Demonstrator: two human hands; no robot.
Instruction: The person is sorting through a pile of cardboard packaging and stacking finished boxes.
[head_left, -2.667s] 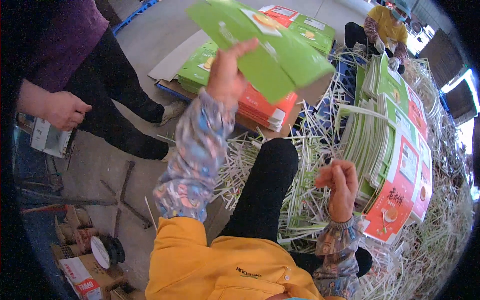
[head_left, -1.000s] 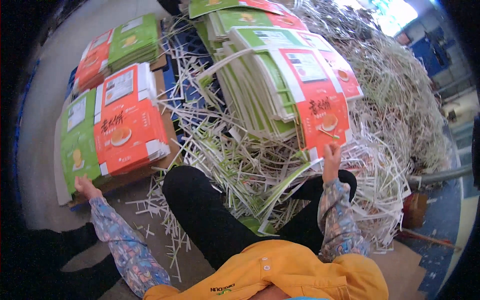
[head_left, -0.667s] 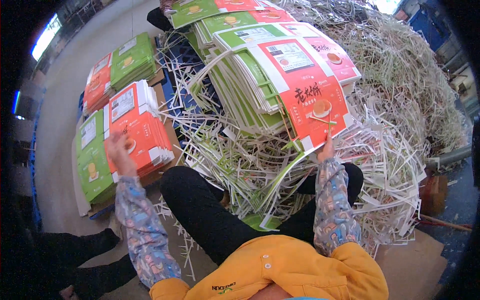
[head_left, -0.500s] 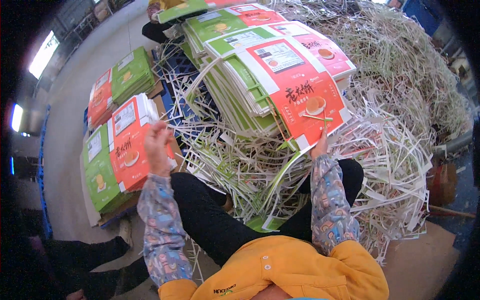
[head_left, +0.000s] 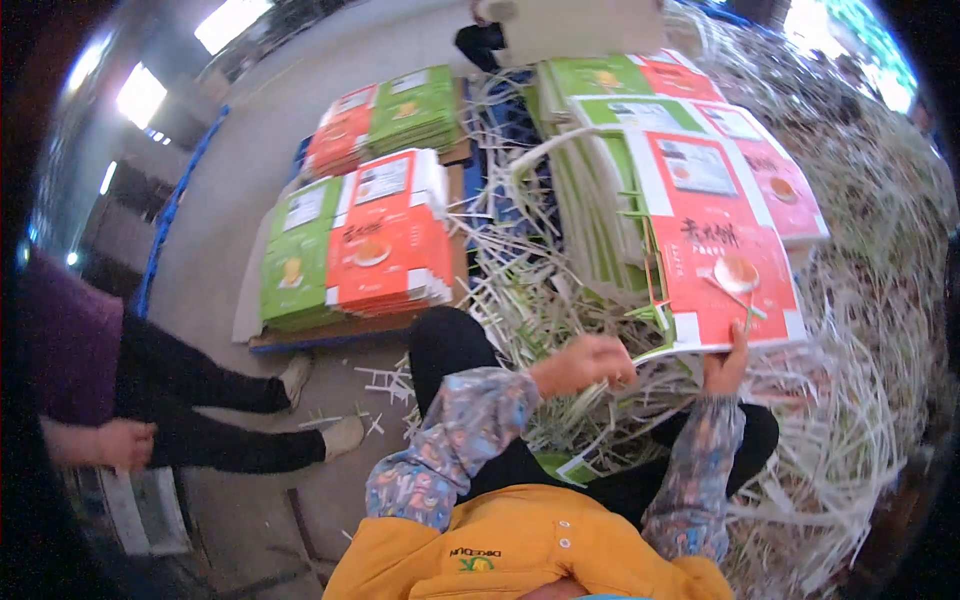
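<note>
The near edge of the red printed sheet [head_left: 712, 235] is held by the right hand [head_left: 725, 367], with the thumb laid on top and the other fingers apparently tucked beneath. The left hand [head_left: 585, 364] is loosely curled just left of the sheet's near left corner, close to a pale strip [head_left: 652, 352]; whether anything is pinched there cannot be told, as the fingers are blurred. The sheet is carried on the near end of the tall stack [head_left: 595, 215], to the right of the blue pallet [head_left: 320, 341], and a heap of paper strips [head_left: 870, 290] is spread along the stack's right side. Along the pallet's near edge, a green pile [head_left: 297, 245] and a red pile [head_left: 392, 225] are set side by side. For good handling, the near left corner is best supported before the strip beside it is pulled, so that the load is shared and the board is not bent around one thumb. The hold should be kept on the white margin where possible, so that the printed face is not creased. Any strip should be drawn away outward, along the edge rather than upward, since the corner could otherwise be torn or the sheets beneath dragged askew.
</note>
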